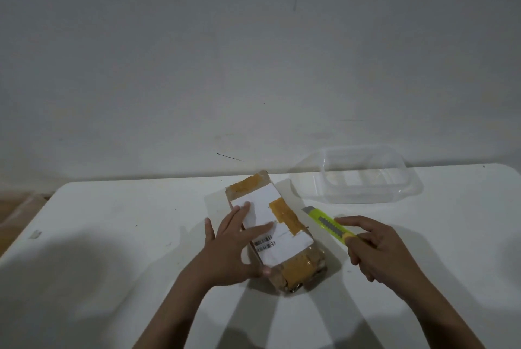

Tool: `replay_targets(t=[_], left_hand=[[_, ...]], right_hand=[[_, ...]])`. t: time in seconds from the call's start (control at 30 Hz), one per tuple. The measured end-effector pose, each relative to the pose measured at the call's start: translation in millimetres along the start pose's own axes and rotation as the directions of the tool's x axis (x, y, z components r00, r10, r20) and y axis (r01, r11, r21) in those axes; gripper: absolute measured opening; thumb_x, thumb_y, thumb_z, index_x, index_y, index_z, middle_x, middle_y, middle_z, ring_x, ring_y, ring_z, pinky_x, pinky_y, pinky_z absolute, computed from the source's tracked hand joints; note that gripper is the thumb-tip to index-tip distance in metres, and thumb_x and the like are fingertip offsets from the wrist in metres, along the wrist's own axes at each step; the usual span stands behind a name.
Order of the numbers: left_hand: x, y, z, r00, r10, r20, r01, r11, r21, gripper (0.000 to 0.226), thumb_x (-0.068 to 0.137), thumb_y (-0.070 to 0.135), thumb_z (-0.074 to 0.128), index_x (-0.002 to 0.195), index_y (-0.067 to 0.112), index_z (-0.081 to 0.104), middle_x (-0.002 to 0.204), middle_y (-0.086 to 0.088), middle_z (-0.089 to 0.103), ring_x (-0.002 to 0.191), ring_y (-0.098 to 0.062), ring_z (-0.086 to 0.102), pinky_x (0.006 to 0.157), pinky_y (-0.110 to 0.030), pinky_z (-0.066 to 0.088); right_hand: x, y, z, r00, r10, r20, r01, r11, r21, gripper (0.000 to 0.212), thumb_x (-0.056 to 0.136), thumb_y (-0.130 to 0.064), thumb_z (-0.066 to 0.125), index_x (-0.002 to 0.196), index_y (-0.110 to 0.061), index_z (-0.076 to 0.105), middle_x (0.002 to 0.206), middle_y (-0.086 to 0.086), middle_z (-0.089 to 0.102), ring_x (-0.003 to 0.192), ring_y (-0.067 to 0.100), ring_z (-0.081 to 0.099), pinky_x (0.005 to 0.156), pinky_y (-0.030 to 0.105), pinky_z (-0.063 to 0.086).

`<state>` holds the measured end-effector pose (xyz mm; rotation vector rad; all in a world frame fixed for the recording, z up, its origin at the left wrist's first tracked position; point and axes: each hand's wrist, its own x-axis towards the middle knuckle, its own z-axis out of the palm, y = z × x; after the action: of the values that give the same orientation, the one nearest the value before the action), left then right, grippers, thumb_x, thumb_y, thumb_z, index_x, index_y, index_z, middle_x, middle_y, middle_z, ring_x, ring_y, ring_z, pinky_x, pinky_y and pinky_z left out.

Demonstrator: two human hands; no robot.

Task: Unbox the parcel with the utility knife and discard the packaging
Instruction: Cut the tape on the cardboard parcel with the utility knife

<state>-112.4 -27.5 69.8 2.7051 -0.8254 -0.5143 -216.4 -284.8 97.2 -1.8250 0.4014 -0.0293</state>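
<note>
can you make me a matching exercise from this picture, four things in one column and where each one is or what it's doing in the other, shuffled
Column one:
1. brown cardboard parcel with a white label and tan tape
2. yellow-green utility knife
3. clear plastic container
4. left hand

Column two:
A. stands at the far right of the white table, near the wall
B. lies flat on the parcel's label, fingers straight
C. held at its rear end by the right hand
D. lies mid-table, tape not yet cut

Pairs: 1-D, 2-C, 3-A, 4-B
</note>
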Motion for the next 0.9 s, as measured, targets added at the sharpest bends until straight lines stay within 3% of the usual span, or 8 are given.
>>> replay_targets(t=[0.13, 0.23, 0.33, 0.43, 0.5, 0.63, 0.8, 0.9], left_hand=[[-0.5, 26.5, 9.5, 0.98, -0.071, -0.186, 0.08, 0.996, 0.044, 0.104, 0.045, 0.099, 0.025, 0.139, 0.054, 0.022, 0.158, 0.003, -0.011, 0.143, -0.015, -0.02, 0.103, -0.054, -0.023], [7.3, 46.2, 18.4, 0.946, -0.062, -0.318, 0.099, 0.99, 0.103, 0.101, 0.054, 0.092, 0.028, 0.136, 0.036, 0.041, 0.159, -0.003, 0.0, 0.146, -0.02, -0.006, 0.105, -0.053, -0.016], [18.8, 60.4, 30.1, 0.933, -0.081, -0.352, 0.141, 0.979, 0.149, 0.095, 0.068, 0.087, 0.027, 0.117, 0.013, 0.059, 0.139, -0.013, 0.049, 0.126, -0.031, 0.048, 0.106, -0.056, 0.025], [23.9, 75.5, 29.8, 0.904, -0.094, -0.416, 0.187, 0.964, 0.188, 0.086, 0.073, 0.082, 0.027, 0.093, 0.007, 0.066, 0.102, -0.016, 0.068, 0.083, -0.032, 0.064, 0.071, -0.043, 0.053], [26.6, 80.2, 27.8, 0.882, -0.089, -0.462, 0.203, 0.958, 0.203, 0.081, 0.071, 0.079, 0.03, 0.091, 0.009, 0.066, 0.087, -0.012, 0.065, 0.07, -0.029, 0.06, 0.057, -0.037, 0.049], [29.3, 75.5, 31.9, 0.884, -0.097, -0.458, 0.221, 0.949, 0.226, 0.081, 0.073, 0.081, 0.031, 0.115, 0.021, 0.065, 0.091, -0.012, 0.063, 0.077, -0.032, 0.059, 0.059, -0.04, 0.047], [32.1, 70.7, 40.5, 0.903, -0.136, -0.408, 0.23, 0.954, 0.19, 0.082, 0.08, 0.081, 0.018, 0.125, 0.027, 0.059, 0.131, -0.016, 0.055, 0.116, -0.038, 0.055, 0.094, -0.064, 0.035], [34.1, 68.2, 45.4, 0.912, -0.113, -0.394, 0.198, 0.963, 0.182, 0.083, 0.08, 0.082, 0.019, 0.129, 0.026, 0.056, 0.144, -0.01, 0.045, 0.13, -0.03, 0.045, 0.098, -0.064, 0.023]], right_hand=[[-0.1, 1.3, 0.5, 0.999, -0.007, -0.031, 0.007, 1.0, 0.004, 0.031, 0.088, -0.005, 0.054, 0.099, -0.031, 0.067, 0.05, 0.007, 0.054, 0.037, 0.017, 0.038, 0.037, 0.022, 0.034], [-2.0, 3.4, -2.9, 0.997, -0.008, -0.079, 0.008, 1.0, 0.0, 0.031, 0.088, -0.005, 0.054, 0.099, -0.031, 0.067, 0.049, 0.007, 0.055, 0.036, 0.017, 0.038, 0.036, 0.02, 0.033], [-4.7, 6.7, -9.0, 0.992, 0.0, -0.128, 0.0, 1.0, 0.004, 0.029, 0.088, -0.005, 0.054, 0.102, -0.028, 0.067, 0.049, 0.007, 0.055, 0.036, 0.015, 0.039, 0.035, 0.018, 0.033], [-6.2, 11.6, -13.2, 0.988, 0.015, -0.153, -0.016, 1.0, -0.007, 0.029, 0.088, -0.006, 0.055, 0.103, -0.028, 0.066, 0.049, 0.006, 0.056, 0.036, 0.015, 0.039, 0.036, 0.02, 0.035], [-6.2, 14.8, -13.4, 0.986, 0.025, -0.163, -0.027, 1.0, -0.014, 0.03, 0.088, -0.006, 0.055, 0.104, -0.028, 0.066, 0.049, 0.005, 0.056, 0.036, 0.015, 0.04, 0.038, 0.023, 0.038], [-4.0, 16.9, -9.7, 0.986, 0.021, -0.167, -0.03, 0.998, -0.052, 0.031, 0.087, -0.006, 0.055, 0.104, -0.029, 0.065, 0.053, 0.007, 0.057, 0.036, 0.011, 0.041, 0.038, 0.024, 0.041], [3.9, 18.3, -7.5, 0.98, 0.009, -0.197, -0.037, 0.989, -0.141, 0.033, 0.086, -0.009, 0.055, 0.105, -0.035, 0.064, 0.062, 0.006, 0.06, 0.041, 0.011, 0.046, 0.041, 0.027, 0.045], [5.7, 18.1, -8.4, 0.98, -0.021, -0.199, -0.024, 0.974, -0.223, 0.034, 0.084, -0.011, 0.056, 0.104, -0.037, 0.064, 0.064, 0.004, 0.06, 0.045, 0.013, 0.048, 0.047, 0.032, 0.048]])
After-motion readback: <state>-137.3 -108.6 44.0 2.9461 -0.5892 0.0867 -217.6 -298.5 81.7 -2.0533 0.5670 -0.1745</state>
